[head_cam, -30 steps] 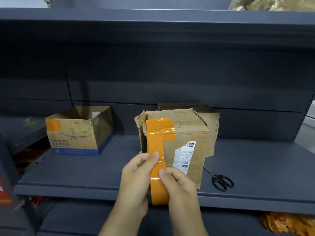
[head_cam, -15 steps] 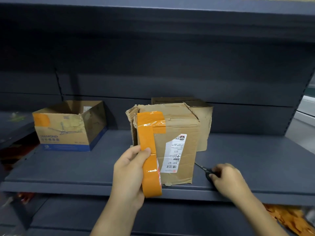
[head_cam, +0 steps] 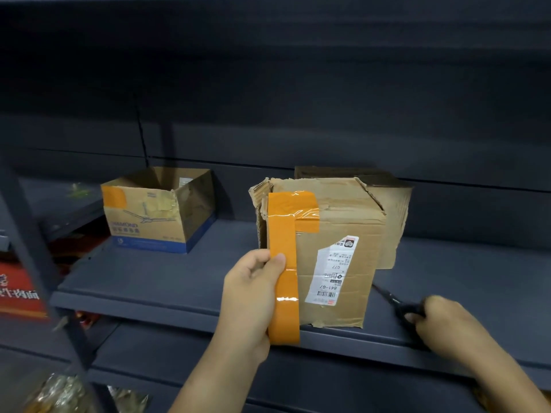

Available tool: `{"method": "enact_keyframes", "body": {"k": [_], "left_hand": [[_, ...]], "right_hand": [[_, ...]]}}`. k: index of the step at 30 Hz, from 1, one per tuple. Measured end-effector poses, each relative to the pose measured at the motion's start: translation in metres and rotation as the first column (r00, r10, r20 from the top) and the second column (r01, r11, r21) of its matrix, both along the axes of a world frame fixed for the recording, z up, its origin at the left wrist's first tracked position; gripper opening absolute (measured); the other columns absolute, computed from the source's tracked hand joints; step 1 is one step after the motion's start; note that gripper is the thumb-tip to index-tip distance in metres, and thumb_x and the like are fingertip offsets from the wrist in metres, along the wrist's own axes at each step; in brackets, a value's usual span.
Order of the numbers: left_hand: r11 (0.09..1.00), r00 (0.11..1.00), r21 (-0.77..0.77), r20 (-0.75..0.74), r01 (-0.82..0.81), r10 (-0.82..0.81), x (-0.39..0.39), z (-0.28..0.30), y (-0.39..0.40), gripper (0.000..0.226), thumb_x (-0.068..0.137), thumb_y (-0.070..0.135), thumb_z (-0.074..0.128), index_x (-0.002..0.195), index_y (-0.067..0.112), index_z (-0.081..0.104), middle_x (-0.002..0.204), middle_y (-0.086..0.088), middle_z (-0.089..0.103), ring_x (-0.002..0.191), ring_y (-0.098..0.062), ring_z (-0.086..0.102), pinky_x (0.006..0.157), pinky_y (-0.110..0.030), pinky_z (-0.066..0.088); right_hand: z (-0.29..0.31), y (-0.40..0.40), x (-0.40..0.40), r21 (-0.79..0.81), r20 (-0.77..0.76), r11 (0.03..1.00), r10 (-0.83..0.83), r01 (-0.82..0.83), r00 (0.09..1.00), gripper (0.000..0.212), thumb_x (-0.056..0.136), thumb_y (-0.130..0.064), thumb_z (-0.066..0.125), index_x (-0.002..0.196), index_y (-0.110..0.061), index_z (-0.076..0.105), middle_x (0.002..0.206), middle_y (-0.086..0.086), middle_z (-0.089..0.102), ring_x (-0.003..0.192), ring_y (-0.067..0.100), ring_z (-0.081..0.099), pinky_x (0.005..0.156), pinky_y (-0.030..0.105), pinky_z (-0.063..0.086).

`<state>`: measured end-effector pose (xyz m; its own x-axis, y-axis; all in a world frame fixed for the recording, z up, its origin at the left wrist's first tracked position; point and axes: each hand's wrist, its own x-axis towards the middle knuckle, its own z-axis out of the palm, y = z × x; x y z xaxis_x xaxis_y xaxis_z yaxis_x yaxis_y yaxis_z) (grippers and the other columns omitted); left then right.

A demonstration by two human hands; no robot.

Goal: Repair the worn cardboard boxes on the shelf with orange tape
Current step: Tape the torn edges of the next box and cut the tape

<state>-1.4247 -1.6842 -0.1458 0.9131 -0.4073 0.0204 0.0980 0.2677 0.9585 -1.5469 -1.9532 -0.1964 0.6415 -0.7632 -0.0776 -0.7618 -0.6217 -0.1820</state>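
Shelf [head_cam: 167, 281], dark grey metal, carries three cardboard boxes. Worn box [head_cam: 337, 257] stands at the front edge, centre, its upper left corner torn; a white shipping label [head_cam: 332, 269] is stuck on its front face. Orange tape [head_cam: 283, 234] crosses that torn corner and runs down the box's left front edge, ending in the tape roll [head_cam: 284, 317] below. Left hand [head_cam: 253, 296] grips the roll, thumb pressed on the strip's outer face, fingers curled round behind (roll hangs just past the shelf lip). Right hand [head_cam: 441, 326] lies on the shelf right of the box, fingers closed over the handles of the black scissors [head_cam: 399, 305]; the blades point toward the box's lower right corner. Second box [head_cam: 390, 225] sits directly behind the worn one, touching or nearly so. Open-topped box [head_cam: 158, 210], blue band along its base and an orange patch at its upper left corner, stands well apart to the left.
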Motion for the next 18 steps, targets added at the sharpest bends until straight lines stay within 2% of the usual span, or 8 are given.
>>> {"method": "enact_keyframes", "body": {"k": [2,4,7,9,11,12,14,18], "left_hand": [[1.0,1.0,0.005,0.018,-0.021,0.021,0.0,0.0,0.0,0.016,0.098,0.027,0.062,0.084,0.026,0.071,0.081,0.001,0.077,0.072,-0.017,0.075,0.057,-0.031,0.061],[0.998,0.997,0.014,0.049,-0.055,0.054,0.001,0.0,0.0,0.014,0.098,0.025,0.062,0.086,0.024,0.069,0.078,0.002,0.076,0.072,-0.018,0.074,0.056,-0.03,0.061],[0.996,0.994,0.029,0.071,-0.09,0.088,0.001,0.0,0.0,0.012,0.097,0.024,0.062,0.088,0.026,0.07,0.077,0.006,0.075,0.072,-0.014,0.074,0.057,-0.028,0.06],[0.993,0.991,0.043,0.077,-0.11,0.106,0.001,0.0,-0.001,0.01,0.096,0.025,0.064,0.09,0.027,0.071,0.08,0.007,0.075,0.076,-0.015,0.074,0.066,-0.036,0.063],[0.991,0.989,0.049,0.079,-0.128,0.124,0.002,0.0,-0.001,0.008,0.095,0.024,0.065,0.093,0.028,0.072,0.082,0.009,0.075,0.078,-0.013,0.074,0.072,-0.041,0.063],[0.99,0.989,0.046,0.075,-0.13,0.126,0.002,-0.001,-0.001,0.008,0.095,0.024,0.066,0.095,0.028,0.072,0.083,0.011,0.075,0.077,-0.012,0.074,0.071,-0.041,0.063],[0.991,0.99,0.039,0.063,-0.128,0.126,0.003,-0.001,0.0,0.009,0.094,0.024,0.067,0.099,0.029,0.072,0.085,0.012,0.075,0.079,-0.012,0.075,0.069,-0.039,0.064],[0.993,0.991,0.01,0.065,-0.122,0.121,0.004,0.0,0.0,0.013,0.095,0.016,0.065,0.093,0.025,0.074,0.082,0.007,0.077,0.075,-0.014,0.075,0.058,-0.029,0.061]], "right_hand": [[0.002,-0.013,-0.009,0.102,0.151,0.995,-0.002,-0.014,0.989,0.024,0.098,-0.03,0.058,0.08,-0.014,0.061,0.076,0.004,0.066,0.07,0.021,0.063,0.056,0.031,0.044],[0.008,-0.021,-0.02,0.277,0.411,0.956,-0.024,-0.1,0.911,0.023,0.101,-0.016,0.056,0.08,-0.01,0.064,0.071,0.008,0.073,0.056,0.023,0.065,0.05,0.029,0.046],[0.022,-0.032,-0.036,0.373,0.756,0.867,-0.077,-0.331,0.65,0.023,0.103,-0.004,0.05,0.086,-0.011,0.064,0.074,0.014,0.072,0.044,0.017,0.058,0.039,0.026,0.045],[0.041,-0.036,-0.046,0.333,0.865,0.779,-0.028,-0.531,0.501,0.01,0.097,-0.018,0.065,0.089,-0.017,0.069,0.072,0.014,0.069,0.043,0.017,0.055,0.042,0.025,0.049],[0.055,-0.039,-0.051,0.325,0.848,0.665,0.11,-0.673,0.518,0.038,0.08,-0.041,0.082,0.099,-0.011,0.068,0.075,0.017,0.066,0.044,0.022,0.055,0.048,0.028,0.051],[0.06,-0.036,-0.052,0.332,0.823,0.614,0.182,-0.716,0.538,0.049,0.077,-0.043,0.086,0.103,-0.006,0.066,0.075,0.019,0.065,0.043,0.024,0.055,0.049,0.029,0.052],[0.07,-0.032,-0.043,0.366,0.753,0.577,0.277,-0.73,0.597,0.053,0.072,-0.037,0.091,0.105,-0.005,0.064,0.077,0.021,0.065,0.047,0.027,0.059,0.05,0.031,0.053],[0.098,-0.003,-0.017,0.32,0.469,0.663,0.509,-0.676,0.722,0.063,0.052,-0.053,0.096,0.097,-0.02,0.068,0.081,0.007,0.07,0.062,0.014,0.061,0.06,0.03,0.055]]}}
